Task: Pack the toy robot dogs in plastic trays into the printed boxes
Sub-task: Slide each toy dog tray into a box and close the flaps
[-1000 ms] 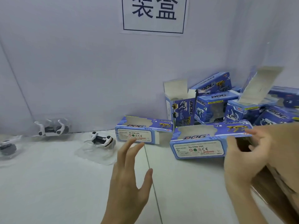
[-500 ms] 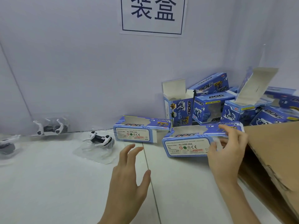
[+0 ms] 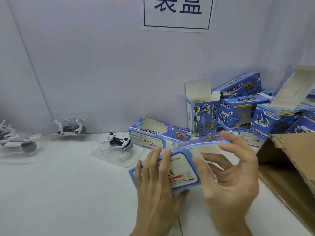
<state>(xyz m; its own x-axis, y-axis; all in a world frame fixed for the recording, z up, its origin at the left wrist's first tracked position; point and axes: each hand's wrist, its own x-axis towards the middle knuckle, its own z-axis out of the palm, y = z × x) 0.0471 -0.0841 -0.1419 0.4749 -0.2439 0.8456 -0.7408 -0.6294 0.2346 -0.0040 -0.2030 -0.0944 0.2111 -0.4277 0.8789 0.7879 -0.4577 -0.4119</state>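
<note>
The left hand (image 3: 153, 188) has joined the right hand (image 3: 235, 181), both grips now holding the lifted printed box (image 3: 180, 174).

Open table (image 3: 59, 193) front-left; cardboard carton (image 3: 293, 150) and boxes (image 3: 238, 113) block the right.

The left hand (image 3: 153, 189) has joined the right hand (image 3: 233, 181) gripping the printed box (image 3: 182, 169), now lifted closer.

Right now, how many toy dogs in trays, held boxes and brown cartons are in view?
toy dogs in trays: 3, maybe a fourth cut off at left
held box: 1
brown carton: 1
Total: 5 sure
</note>
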